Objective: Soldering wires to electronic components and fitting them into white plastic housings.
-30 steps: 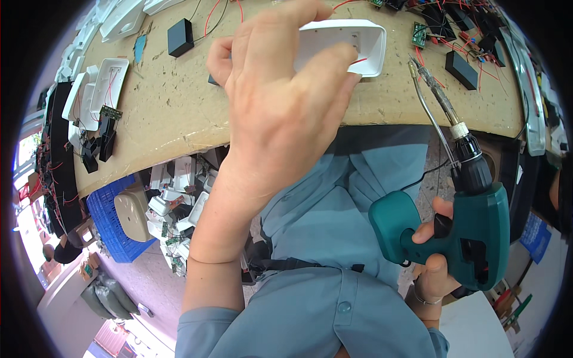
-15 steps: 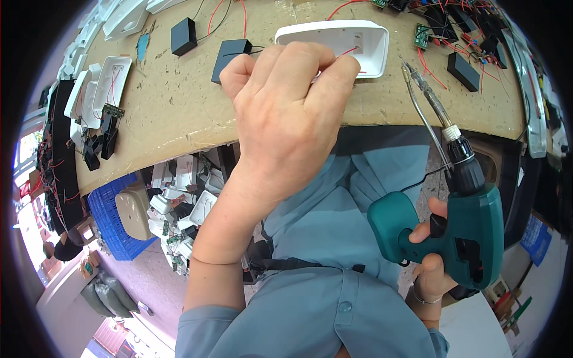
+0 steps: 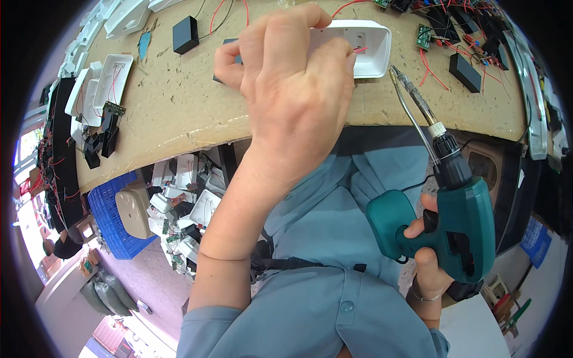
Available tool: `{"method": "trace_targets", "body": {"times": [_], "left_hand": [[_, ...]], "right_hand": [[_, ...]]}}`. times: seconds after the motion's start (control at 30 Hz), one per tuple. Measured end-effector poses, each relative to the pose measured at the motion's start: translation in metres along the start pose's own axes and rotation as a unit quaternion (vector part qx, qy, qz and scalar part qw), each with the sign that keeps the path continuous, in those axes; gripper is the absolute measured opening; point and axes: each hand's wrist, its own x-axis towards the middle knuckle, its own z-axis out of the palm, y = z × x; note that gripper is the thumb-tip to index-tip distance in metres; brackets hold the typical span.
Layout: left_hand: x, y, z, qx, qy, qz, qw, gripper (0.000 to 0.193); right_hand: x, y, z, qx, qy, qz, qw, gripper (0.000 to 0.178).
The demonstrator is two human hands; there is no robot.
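Observation:
My left hand (image 3: 292,89) is over a white plastic housing (image 3: 375,59), back of the hand up. Its index finger bends down into the housing, while the middle finger reaches toward the far rim. The thumb and whatever the fingertips pinch are hidden. A short red wire (image 3: 361,50) shows beside the index finger. My right hand (image 3: 427,250) grips a green pistol-shaped soldering gun (image 3: 474,227), with a finger at its black trigger. The gun's tip and thin metal feed tube point up to the housing's near right corner, apparently just short of it.
Black boxes (image 3: 185,34) with wires lie at the back left, another black box (image 3: 464,73) at the right near green circuit boards (image 3: 424,37). White housings (image 3: 113,83) stand on the table's left. Below are a blue crate (image 3: 113,221) and a heap of white parts (image 3: 179,221).
The soldering gun has moved left, bringing its tip closer to the housing. My left hand has shifted slightly right, with its middle finger raised and stretched toward the far rim.

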Motion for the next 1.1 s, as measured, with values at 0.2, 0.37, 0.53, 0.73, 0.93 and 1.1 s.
{"method": "trace_targets", "body": {"times": [0.2, 0.37, 0.53, 0.73, 0.93, 1.1], "left_hand": [[0.008, -0.032, 0.067, -0.180, 0.337, 0.187, 0.905, 0.013], [0.009, -0.033, 0.068, -0.172, 0.315, 0.186, 0.915, 0.011], [0.009, -0.030, 0.063, -0.154, 0.281, 0.169, 0.932, 0.009], [0.011, -0.030, 0.062, -0.155, 0.277, 0.164, 0.934, 0.008], [0.013, -0.030, 0.064, -0.161, 0.290, 0.166, 0.929, 0.009], [0.012, -0.030, 0.064, -0.156, 0.292, 0.165, 0.929, 0.009]], "right_hand": [[0.006, -0.001, 0.006, -0.009, -0.012, -0.004, 1.000, 0.073], [0.012, 0.002, 0.013, 0.012, -0.026, -0.009, 1.000, 0.068], [0.021, 0.007, 0.015, 0.022, -0.037, -0.036, 0.998, 0.065], [0.026, 0.001, 0.020, 0.032, -0.033, -0.011, 0.999, 0.061], [0.030, -0.003, 0.025, 0.047, -0.022, 0.016, 0.998, 0.059], [0.031, -0.001, 0.023, 0.041, -0.031, 0.027, 0.998, 0.057]]}}
